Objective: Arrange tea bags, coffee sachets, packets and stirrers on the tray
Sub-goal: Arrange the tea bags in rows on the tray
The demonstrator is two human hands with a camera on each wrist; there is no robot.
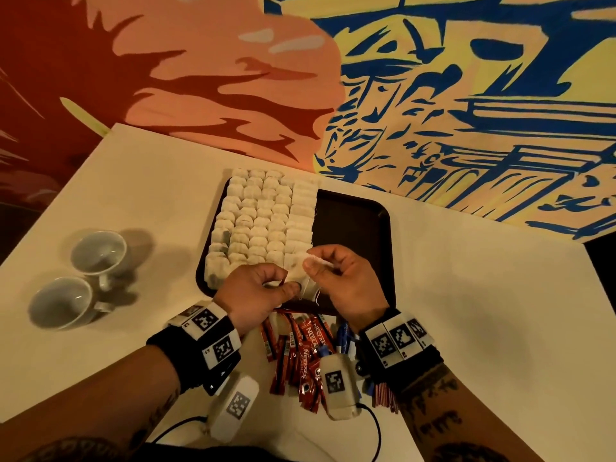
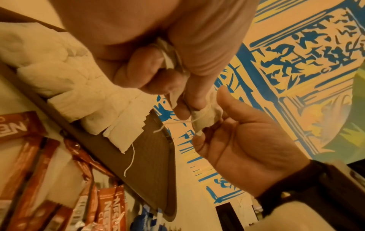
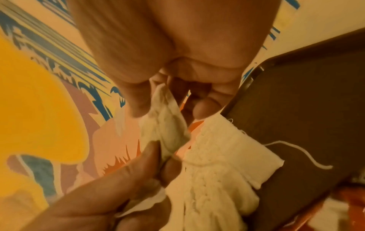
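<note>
A dark tray (image 1: 353, 228) lies on the white table, its left half filled with rows of white tea bags (image 1: 263, 221). Over the tray's near edge both hands hold one white tea bag (image 1: 297, 278) between them. My left hand (image 1: 288, 284) pinches its lower end with thumb and fingers, and more white bag material shows inside its curled fingers (image 2: 168, 54). My right hand (image 1: 316, 261) pinches the upper end; the right wrist view shows this pinch on the tea bag (image 3: 168, 126). Red coffee sachets (image 1: 303, 355) and blue packets (image 1: 343, 338) lie in front of the tray.
Two empty white cups (image 1: 96, 255) lie tipped at the table's left. Red striped sticks (image 1: 386, 395) show under my right wrist. The tray's right half (image 3: 306, 101) is bare, with a loose string (image 3: 296, 150) on it. A painted wall runs behind the table.
</note>
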